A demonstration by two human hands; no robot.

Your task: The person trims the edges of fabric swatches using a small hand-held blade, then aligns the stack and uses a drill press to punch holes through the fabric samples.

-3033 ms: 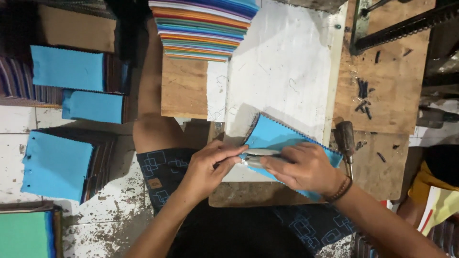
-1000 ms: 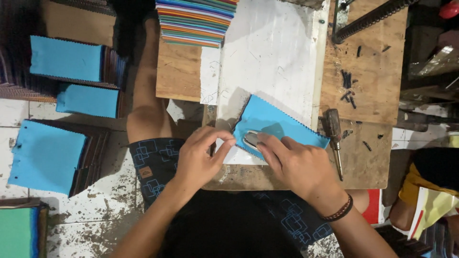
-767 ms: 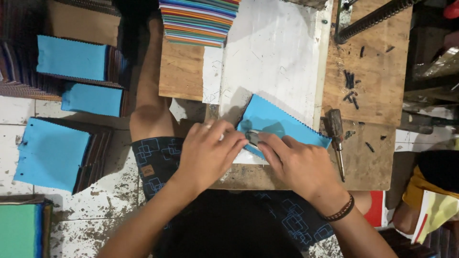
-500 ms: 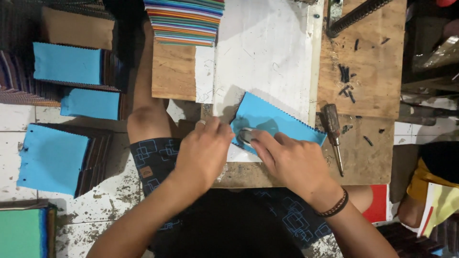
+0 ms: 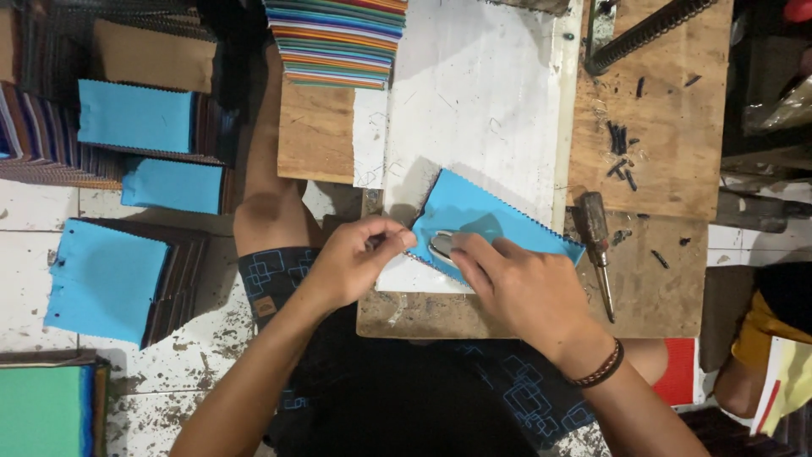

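A bright blue fabric swatch with zigzag-cut edges [image 5: 495, 228] lies tilted on the wooden table [image 5: 651, 279], partly over a white sheet [image 5: 482, 93]. The right hand [image 5: 516, 283] presses a small silver metal tool [image 5: 441, 245] onto the swatch's left end, fingers closed around it. The left hand [image 5: 355, 258] pinches the swatch's left corner between narrow fingertips. Just right of the swatch lies a worn screwdriver [image 5: 595, 241]; beyond it, a stack of multicoloured sheets [image 5: 338, 42].
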